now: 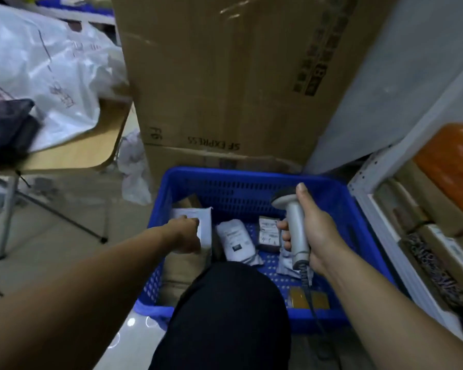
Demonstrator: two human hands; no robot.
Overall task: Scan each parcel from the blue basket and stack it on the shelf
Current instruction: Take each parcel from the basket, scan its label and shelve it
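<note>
Cardboard box (225, 89) fills 12 o'clock; the blue basket (251, 173) sits below it, the shelf (380, 225) at 3 o'clock. Parcels lie loose in the basket. The left hand (186, 235), fingers curled, grips the edge of a flat white parcel (205, 222) at the basket's 9 o'clock side. The right hand (318, 236) is wrapped around the scanner (296, 231), thumb up along its head.

Risks:
- An edge-only grip means the parcel may slip or flop when lifted.
- Label may face away, so the scan could miss.
- The cord (306, 279) dangles into the basket and could snag parcels.
- The knee (225, 303) crowds the near rim.
</note>
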